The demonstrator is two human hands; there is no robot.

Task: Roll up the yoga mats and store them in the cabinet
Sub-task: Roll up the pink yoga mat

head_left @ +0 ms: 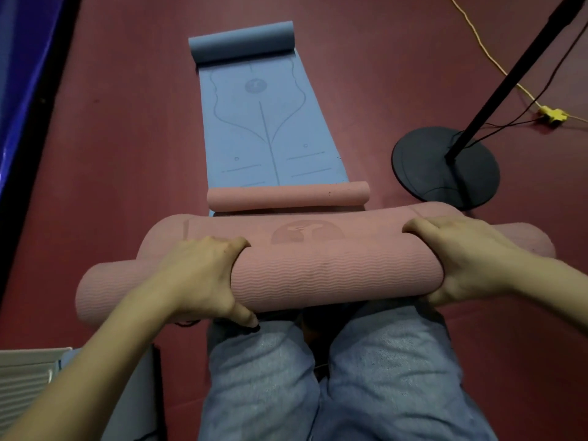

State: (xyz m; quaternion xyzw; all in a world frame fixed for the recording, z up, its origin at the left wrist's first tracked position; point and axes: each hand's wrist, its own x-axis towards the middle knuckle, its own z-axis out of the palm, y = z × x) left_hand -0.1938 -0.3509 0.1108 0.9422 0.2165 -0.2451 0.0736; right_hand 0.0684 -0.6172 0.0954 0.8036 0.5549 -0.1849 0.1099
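A pink yoga mat (334,275) lies across my knees as a thick roll. My left hand (203,275) grips the roll left of its middle, fingers over the top and thumb underneath. On the right part my right hand (461,259) clamps it the same way. The mat's far end curls into a small pink roll (286,196) on the floor. Beyond it a blue yoga mat (267,128) lies flat with printed lines, its far end curled into a roll (241,43).
The floor (127,138) is dark red. A black stand with a round base (445,167) rises at the right, with a yellow cable and plug (552,114) behind it. A blue wall edge (19,74) runs along the left. A white slatted object (25,377) sits at lower left.
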